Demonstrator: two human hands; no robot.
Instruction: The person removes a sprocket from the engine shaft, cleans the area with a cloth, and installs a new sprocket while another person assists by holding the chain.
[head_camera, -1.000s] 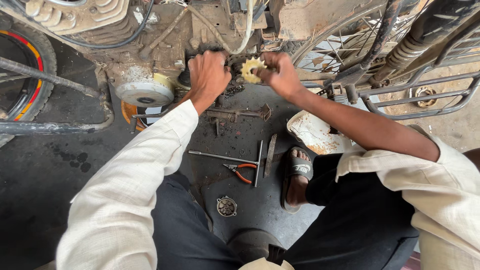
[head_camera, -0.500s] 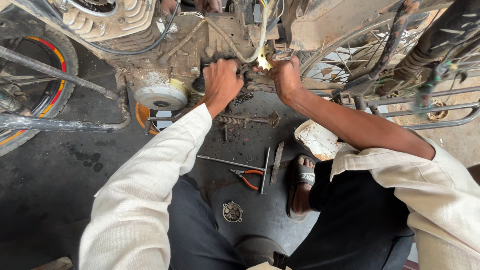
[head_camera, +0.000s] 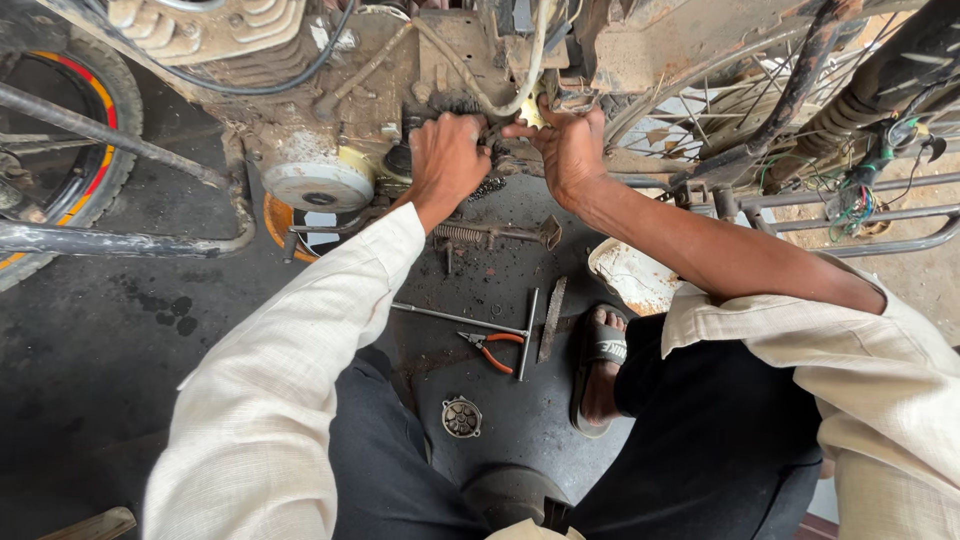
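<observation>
I squat beside a motorcycle engine (head_camera: 330, 90), both arms stretched to its lower side. My left hand (head_camera: 445, 158) is curled over a dark, greasy drive chain (head_camera: 487, 186) that hangs just below its fingers. My right hand (head_camera: 570, 148) presses against the engine right beside it, fingers closed on a small yellowish sprocket (head_camera: 531, 117), of which only a sliver shows between the two hands. The hands touch at the fingertips. What lies behind them on the engine is hidden.
On the oily floor lie a T-handle wrench (head_camera: 460, 320), orange-handled pliers (head_camera: 490, 350), a flat file (head_camera: 552, 318) and a round metal cover (head_camera: 461, 416). A white pan (head_camera: 630, 275) sits by my sandalled foot (head_camera: 600, 365). A tyre (head_camera: 70, 130) stands at the left, a spoked wheel (head_camera: 700, 105) at the right.
Both hands have moved up and in against the engine, carrying the yellowish sprocket with them. It was plainly visible in my right hand before and is now almost hidden.
</observation>
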